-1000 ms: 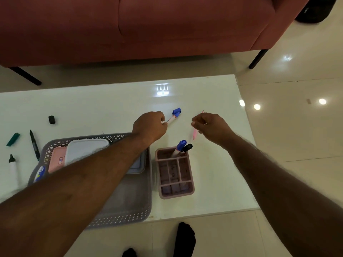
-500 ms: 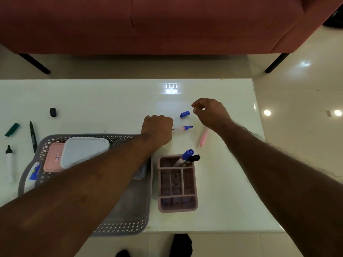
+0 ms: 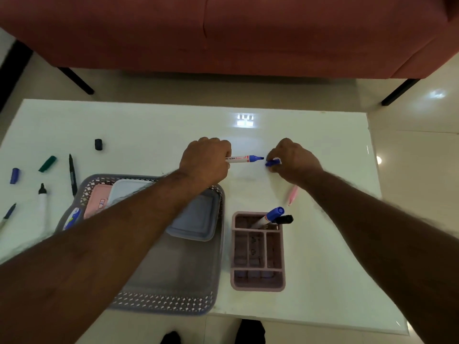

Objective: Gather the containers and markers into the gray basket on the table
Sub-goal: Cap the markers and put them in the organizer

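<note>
My left hand grips an uncapped blue marker, its tip pointing right. My right hand pinches the blue cap just right of that tip, a small gap between them. The gray basket lies below my left arm and holds a white-lidded container, a pink container and a gray lid. A pink organizer beside the basket holds a blue marker and a black marker. A pink pen lies on the table under my right forearm.
Loose on the white table's left side lie a black cap, a green cap, a blue cap, a thin black pen, a white marker and another pen. A red sofa stands behind.
My right hand let the pink pen drop to the table and picked up the blue cap. Both hands now hold marker and cap close together, tip facing cap.
</note>
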